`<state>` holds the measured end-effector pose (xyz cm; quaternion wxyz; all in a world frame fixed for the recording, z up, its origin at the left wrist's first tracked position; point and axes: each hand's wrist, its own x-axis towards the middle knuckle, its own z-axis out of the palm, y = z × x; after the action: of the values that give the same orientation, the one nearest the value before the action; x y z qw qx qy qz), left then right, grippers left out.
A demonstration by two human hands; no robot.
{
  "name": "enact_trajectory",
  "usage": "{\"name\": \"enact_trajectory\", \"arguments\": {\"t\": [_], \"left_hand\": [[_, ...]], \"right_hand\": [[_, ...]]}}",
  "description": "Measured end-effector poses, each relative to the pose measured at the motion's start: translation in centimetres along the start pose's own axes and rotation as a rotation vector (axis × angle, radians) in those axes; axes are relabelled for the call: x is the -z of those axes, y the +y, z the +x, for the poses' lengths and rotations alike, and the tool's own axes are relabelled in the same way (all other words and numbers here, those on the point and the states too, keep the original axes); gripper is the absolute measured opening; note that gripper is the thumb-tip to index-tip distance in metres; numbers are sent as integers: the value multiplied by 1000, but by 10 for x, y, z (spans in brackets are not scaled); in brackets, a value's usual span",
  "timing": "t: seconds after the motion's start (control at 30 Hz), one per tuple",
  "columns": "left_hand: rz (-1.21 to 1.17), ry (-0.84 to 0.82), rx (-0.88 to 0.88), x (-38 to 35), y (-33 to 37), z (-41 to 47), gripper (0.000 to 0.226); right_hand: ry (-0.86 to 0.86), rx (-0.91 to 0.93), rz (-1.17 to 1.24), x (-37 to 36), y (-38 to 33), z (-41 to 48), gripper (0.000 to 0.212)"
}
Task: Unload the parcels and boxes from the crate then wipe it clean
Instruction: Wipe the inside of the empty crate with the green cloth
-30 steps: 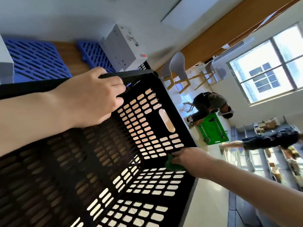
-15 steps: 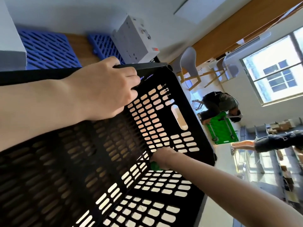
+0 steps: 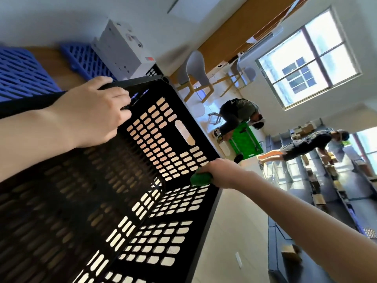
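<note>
**A:** What is at the far left?

**B:** A blue slatted panel (image 3: 20,74), cut off by the frame edge. The black crate (image 3: 61,211) hides its near side. The crate fills the left and lower middle, tipped so that we look into it, and its near end runs out of the picture.

**A:** And the left hand?

**B:** The left hand (image 3: 91,113) grips the crate's far rim. The thumb lies along the outside and the fingers curl over to the inside, with their tips lost against the dark plastic.

**A:** What is behind that rim?

**B:** A white box (image 3: 120,50), tilted, with its lower part hidden by the rim. Something dark and perforated sits just right of it, but I cannot make out what it is.

**A:** The right hand?

**B:** The right hand (image 3: 224,173) is closed around a green cloth (image 3: 201,178) and presses it on the inner wall by the crate's right edge. The hand covers most of the cloth, and its fingers are out of sight.

**A:** And beyond the crate?

**B:** Far off there are pale chairs (image 3: 195,68), then a crouching person (image 3: 238,113) at a green cart (image 3: 244,141). A second person (image 3: 302,144) leans toward shelves (image 3: 326,180), which are blurred. A bright window (image 3: 308,56) is at the far right.
</note>
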<state>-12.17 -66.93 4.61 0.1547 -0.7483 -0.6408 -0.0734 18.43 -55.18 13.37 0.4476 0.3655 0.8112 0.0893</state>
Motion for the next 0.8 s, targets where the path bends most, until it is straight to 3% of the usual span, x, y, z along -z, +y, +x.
{"name": "enact_trajectory", "arguments": {"t": [0.4, 0.8], "left_hand": [[132, -121, 11, 6, 16, 1, 45], [74, -146, -60, 10, 1, -1, 48]], "right_hand": [[-76, 52, 213, 4, -71, -68, 50], [-198, 216, 262, 23, -165, -145, 54]]}}
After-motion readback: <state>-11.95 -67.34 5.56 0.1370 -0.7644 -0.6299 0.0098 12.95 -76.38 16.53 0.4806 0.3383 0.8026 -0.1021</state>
